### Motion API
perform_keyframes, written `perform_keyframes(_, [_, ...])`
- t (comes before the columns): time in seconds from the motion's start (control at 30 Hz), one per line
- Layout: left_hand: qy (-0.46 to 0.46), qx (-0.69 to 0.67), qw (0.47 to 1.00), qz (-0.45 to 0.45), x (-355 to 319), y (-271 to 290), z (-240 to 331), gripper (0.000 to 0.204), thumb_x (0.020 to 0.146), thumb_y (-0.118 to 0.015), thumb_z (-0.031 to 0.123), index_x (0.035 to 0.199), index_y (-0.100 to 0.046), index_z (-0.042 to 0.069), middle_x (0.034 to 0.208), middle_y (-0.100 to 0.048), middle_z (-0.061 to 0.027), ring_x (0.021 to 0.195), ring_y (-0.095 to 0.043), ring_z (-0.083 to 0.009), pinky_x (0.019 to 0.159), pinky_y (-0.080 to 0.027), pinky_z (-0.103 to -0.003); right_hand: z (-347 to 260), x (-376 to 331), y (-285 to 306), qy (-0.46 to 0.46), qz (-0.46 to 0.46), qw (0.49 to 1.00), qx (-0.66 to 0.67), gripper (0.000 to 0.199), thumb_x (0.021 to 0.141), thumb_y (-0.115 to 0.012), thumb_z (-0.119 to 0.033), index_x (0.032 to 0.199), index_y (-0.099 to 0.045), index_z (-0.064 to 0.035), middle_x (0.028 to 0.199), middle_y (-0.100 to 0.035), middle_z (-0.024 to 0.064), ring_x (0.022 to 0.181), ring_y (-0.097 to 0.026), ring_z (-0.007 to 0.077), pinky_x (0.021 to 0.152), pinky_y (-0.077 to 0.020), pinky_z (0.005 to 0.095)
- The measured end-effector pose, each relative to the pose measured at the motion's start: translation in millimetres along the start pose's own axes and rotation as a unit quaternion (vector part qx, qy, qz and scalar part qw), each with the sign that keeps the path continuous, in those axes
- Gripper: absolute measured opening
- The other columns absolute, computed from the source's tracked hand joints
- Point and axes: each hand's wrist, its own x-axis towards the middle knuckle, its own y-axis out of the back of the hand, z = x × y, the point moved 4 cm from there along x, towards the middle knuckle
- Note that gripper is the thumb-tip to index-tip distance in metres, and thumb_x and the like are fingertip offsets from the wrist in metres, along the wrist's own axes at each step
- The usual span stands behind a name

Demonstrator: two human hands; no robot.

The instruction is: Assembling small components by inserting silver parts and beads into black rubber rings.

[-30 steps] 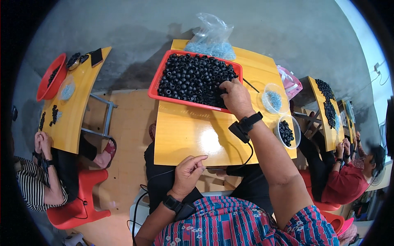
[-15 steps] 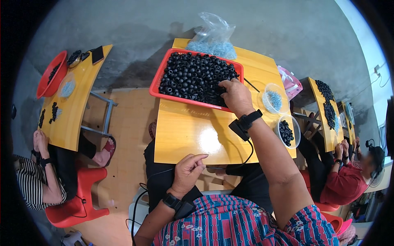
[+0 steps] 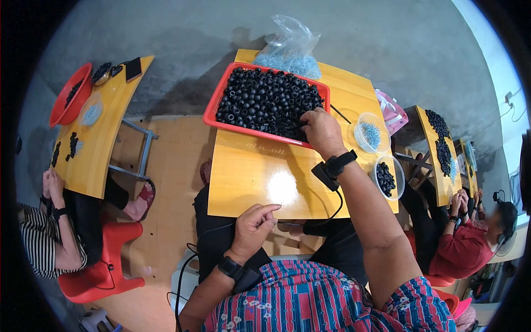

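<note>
My right hand (image 3: 322, 133) reaches over the near right corner of a red plastic basket (image 3: 249, 131). Its bent fingers are closed down among small, hollow, round black pieces (image 3: 260, 99) that fill the basket. The fingertips are partly hidden, so I cannot make out what they grip. My left hand (image 3: 254, 231) hovers by the near edge of the yellow table (image 3: 243, 177), index finger pointing right and the other fingers curled in. Whatever may be inside that hand is hidden.
Behind the basket stands a clear bag (image 3: 290, 58) of light-blue bits. At the table's right are a tub of blue bits (image 3: 369, 134), a tub of black pieces (image 3: 385, 180) and a thin dark rod (image 3: 340, 114). People sit at tables on both sides.
My right hand has shifted very slightly right and down at the basket corner, its fingers still among the black pieces. My left hand stays almost in place.
</note>
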Motion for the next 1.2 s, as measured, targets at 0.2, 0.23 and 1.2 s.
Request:
perform_keyframes(0.2, [0.005,-0.013,1.0,0.006,-1,1,-7,0.027,0.087,-0.056,-0.004,0.113,-0.061,-0.004,0.082,-0.053,-0.0018,0.07,-0.056,-0.0089,0.065,-0.048,-0.021,-16,-31,21,-0.029,0.017,0.953,0.3,0.02,0.074,-0.07,-0.003,0.094,-0.068,-0.0023,0.082,-0.062,0.0111,0.074,-0.062,0.0226,0.068,-0.0507,0.0318])
perform_keyframes(0.23, [0.0,-0.044,0.999,0.011,-1,0,-8,0.026,0.088,-0.055,-0.002,0.113,-0.061,-0.004,0.083,-0.053,-0.0018,0.071,-0.056,-0.009,0.066,-0.048,-0.022,-20,-41,22,-0.053,0.007,0.92,0.388,0.02,0.076,-0.071,-0.002,0.095,-0.068,-0.0001,0.08,-0.062,0.0061,0.073,-0.06,0.0127,0.067,-0.0493,0.0255])
perform_keyframes(1.2, [0.153,-0.425,0.891,-0.033,-25,-37,-6,0.018,0.096,-0.055,0.02,0.108,-0.056,0.006,0.093,-0.059,-0.0011,0.077,-0.052,-0.0092,0.073,-0.044,-0.027,-72,-204,27,0.204,0.052,0.957,0.201,0.024,0.075,-0.07,-0.017,0.094,-0.062,-0.0047,0.077,-0.055,0.0099,0.071,-0.061,0.0275,0.063,-0.0512,0.0355])
